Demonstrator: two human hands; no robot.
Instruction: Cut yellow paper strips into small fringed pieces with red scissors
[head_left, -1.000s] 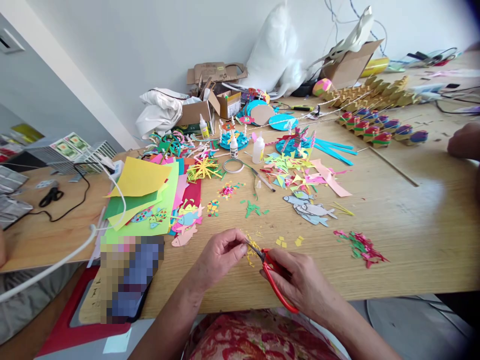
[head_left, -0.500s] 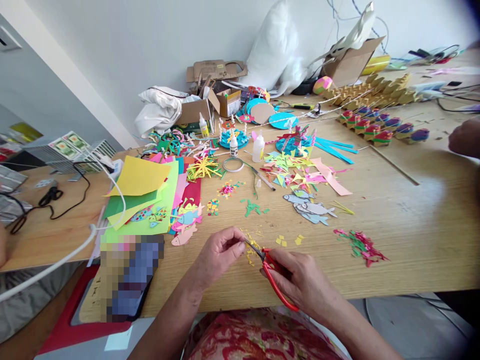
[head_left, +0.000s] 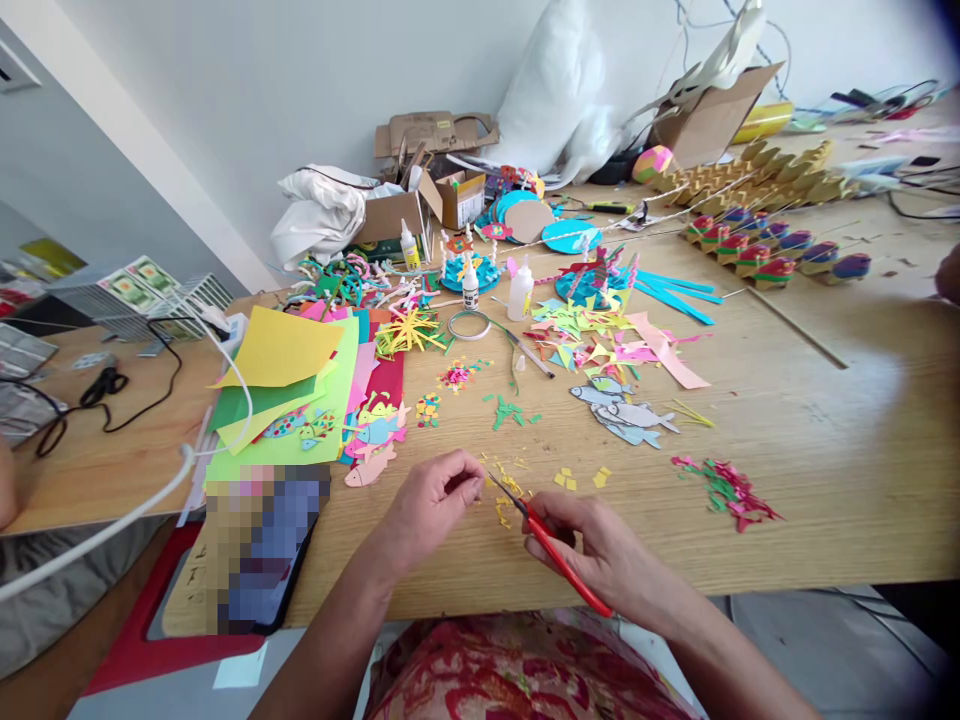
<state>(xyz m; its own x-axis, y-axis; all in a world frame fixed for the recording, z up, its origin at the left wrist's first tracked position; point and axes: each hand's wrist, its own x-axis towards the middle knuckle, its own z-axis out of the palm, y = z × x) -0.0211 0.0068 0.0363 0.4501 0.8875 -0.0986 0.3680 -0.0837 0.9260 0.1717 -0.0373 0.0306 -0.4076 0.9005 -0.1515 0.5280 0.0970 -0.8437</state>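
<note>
The red-handled scissors (head_left: pixel 568 563) sit in the right hand (head_left: pixel 609 548) over the near edge of the wooden table (head_left: pixel 795 430), their dark blades almost together and angled up toward the left, tips just beside the left fingertips. The step in hand looks like fine snipping of paper: a scatter of yellow clippings (head_left: pixel 504 516) lies on the tabletop beneath and beyond the blades. The left hand (head_left: pixel 435 505) is curled, thumb and index finger pinched together — whether a sliver of paper is caught between them is too small to tell. A further cut would call for a steady pinch on the left, the blades parted a little and their tips brought to the edge of whatever is held. The right hand grasps the handles, its fingers wrapped about the upper loop and the thumb side lower, the red grip slanting down toward the person's lap. Both forearms reach in from the bottom of the view and converge, wrists low and close to the table edge. Just past the right hand lie a few yellow paper squares (head_left: pixel 602 478); farther out come a small pile of green clippings (head_left: pixel 508 412), some grey-blue paper fish (head_left: pixel 636 414) and, off to the right, a heap of magenta and green shreds (head_left: pixel 729 494).
</note>
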